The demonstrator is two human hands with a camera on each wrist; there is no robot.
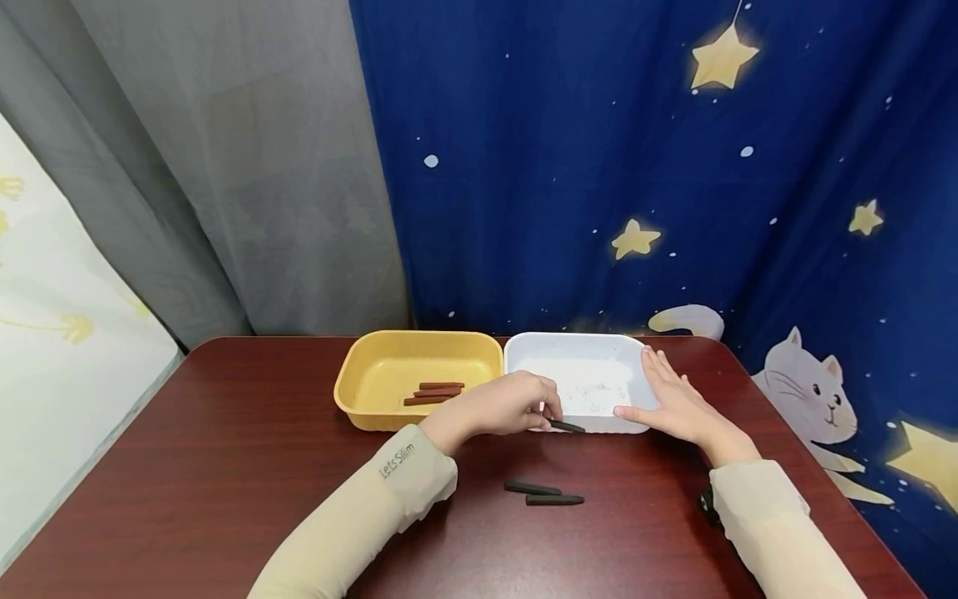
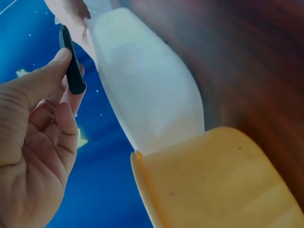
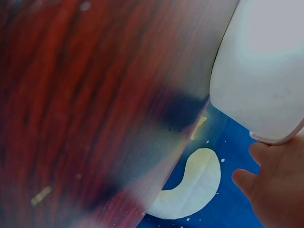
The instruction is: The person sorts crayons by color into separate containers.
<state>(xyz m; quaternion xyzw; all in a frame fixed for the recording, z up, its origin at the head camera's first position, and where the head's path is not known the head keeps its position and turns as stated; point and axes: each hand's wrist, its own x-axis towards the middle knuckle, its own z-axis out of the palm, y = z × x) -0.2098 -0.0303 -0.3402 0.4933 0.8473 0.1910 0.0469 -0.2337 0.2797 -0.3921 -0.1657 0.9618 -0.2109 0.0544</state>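
My left hand pinches a black crayon between thumb and fingers, over the front rim of the white tray. The other fingers of that hand are bent in the left wrist view. At the white tray's right end, my right hand lies with fingers straight and thumb spread, touching the rim. Small dark specks are scattered on the tray's floor. Two more black crayons lie side by side on the table in front. In the yellow tray several reddish-brown crayons lie together.
Both trays stand side by side near the back edge of the dark red wooden table. Behind it hang a grey curtain and a blue curtain with stars and a cat.
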